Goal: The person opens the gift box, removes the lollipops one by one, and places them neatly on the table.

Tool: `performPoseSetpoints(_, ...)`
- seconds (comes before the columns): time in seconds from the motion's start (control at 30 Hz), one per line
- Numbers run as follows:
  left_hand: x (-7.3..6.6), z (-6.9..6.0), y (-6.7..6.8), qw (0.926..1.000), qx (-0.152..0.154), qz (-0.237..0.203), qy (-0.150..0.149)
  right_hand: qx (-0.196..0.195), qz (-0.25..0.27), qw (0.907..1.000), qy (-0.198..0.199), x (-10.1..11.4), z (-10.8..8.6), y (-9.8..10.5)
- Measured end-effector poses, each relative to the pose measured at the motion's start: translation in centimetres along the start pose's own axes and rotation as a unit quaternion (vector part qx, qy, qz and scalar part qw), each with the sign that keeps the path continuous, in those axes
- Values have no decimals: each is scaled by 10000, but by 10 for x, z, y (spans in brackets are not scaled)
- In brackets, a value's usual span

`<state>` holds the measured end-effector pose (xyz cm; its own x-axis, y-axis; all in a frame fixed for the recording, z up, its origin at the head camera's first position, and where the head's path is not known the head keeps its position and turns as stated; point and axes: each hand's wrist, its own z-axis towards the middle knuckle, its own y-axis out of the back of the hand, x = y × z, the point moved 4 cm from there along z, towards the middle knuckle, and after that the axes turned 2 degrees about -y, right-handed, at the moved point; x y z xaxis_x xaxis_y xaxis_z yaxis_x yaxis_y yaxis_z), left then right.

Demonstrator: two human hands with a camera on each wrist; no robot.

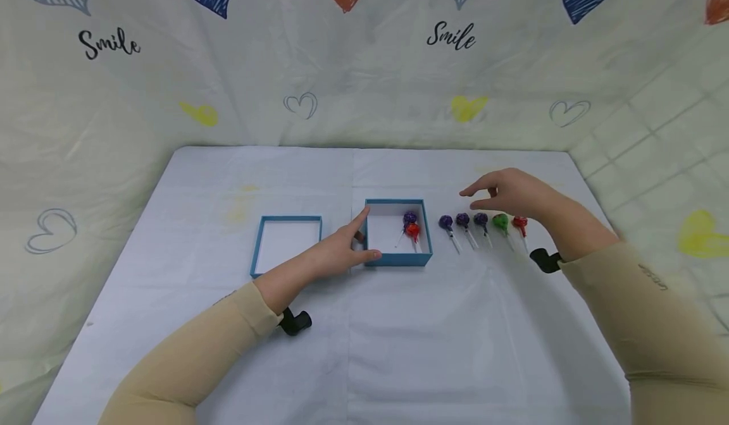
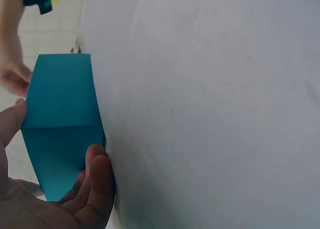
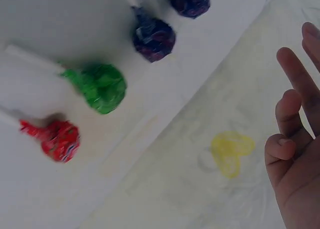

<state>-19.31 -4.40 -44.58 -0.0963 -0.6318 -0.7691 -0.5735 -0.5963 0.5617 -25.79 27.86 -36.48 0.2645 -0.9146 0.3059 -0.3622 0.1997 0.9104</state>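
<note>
My left hand (image 1: 336, 251) grips the left side of a blue open box (image 1: 398, 260), thumb at its near corner and a finger at its far corner. In the left wrist view, fingers curl about the box's blue wall (image 2: 62, 94). Inside the box, a purple lollipop (image 1: 409, 217) and a red lollipop (image 1: 412, 231) lie against each other. My right hand (image 1: 512, 191) hovers above a lollipop row, holding nothing, its fingers loosely bent. That row has three purple lollipops (image 1: 462, 220), a green lollipop (image 3: 104, 89) and a red lollipop (image 3: 61, 141).
Left of the box lies a shallow blue-edged lid (image 1: 292, 219), white inside, partly behind my left forearm. A white cloth covers the table (image 1: 433, 343). Behind it hangs a patterned sheet (image 1: 376, 58) with hearts and lettering.
</note>
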Motion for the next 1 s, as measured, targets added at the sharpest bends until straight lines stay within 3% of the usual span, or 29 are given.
performPoseSetpoints(0.27,2,2,-1,10000,23,-36,-18,239,24,9974,680,55,24,-8)
performPoseSetpoints(0.53,3,5,-2,10000,27,-66,-28,500,-142,9935,1008,79,40,-20)
performPoseSetpoints(1.0,0,1,1,10000,28,-44,17,1068,-1668,9716,1294,106,55,-50)
